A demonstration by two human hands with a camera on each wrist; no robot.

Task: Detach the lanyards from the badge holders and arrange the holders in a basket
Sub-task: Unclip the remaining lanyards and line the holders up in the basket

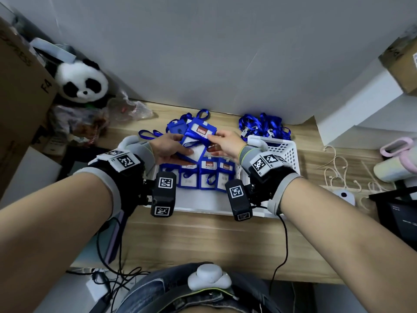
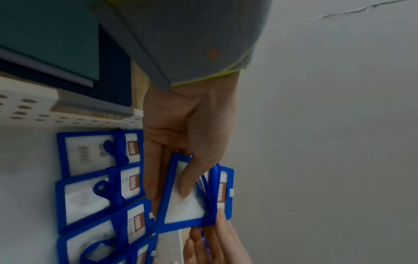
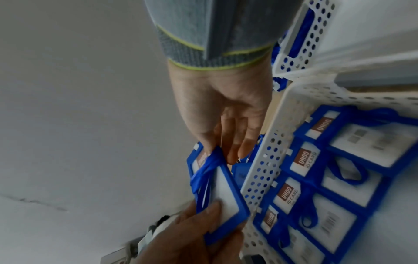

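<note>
Both grips pinch one badge holder (image 1: 198,141) (blue) | wooden desk (image 1: 203,240) | grey wall (image 1: 203,53)

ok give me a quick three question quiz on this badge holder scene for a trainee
1. True or false: both hands are on the same badge holder.
2. Which hand pinches the blue strap on it? A) left hand B) right hand
3. Fill in: the loose lanyards are piled behind the white ____.

Key: 1 true; 2 B; 3 basket. The left hand grips the lower end of the holder while the right hand pinches the strap near its printed end. Other holders lie flat in a row in the basket.
</note>
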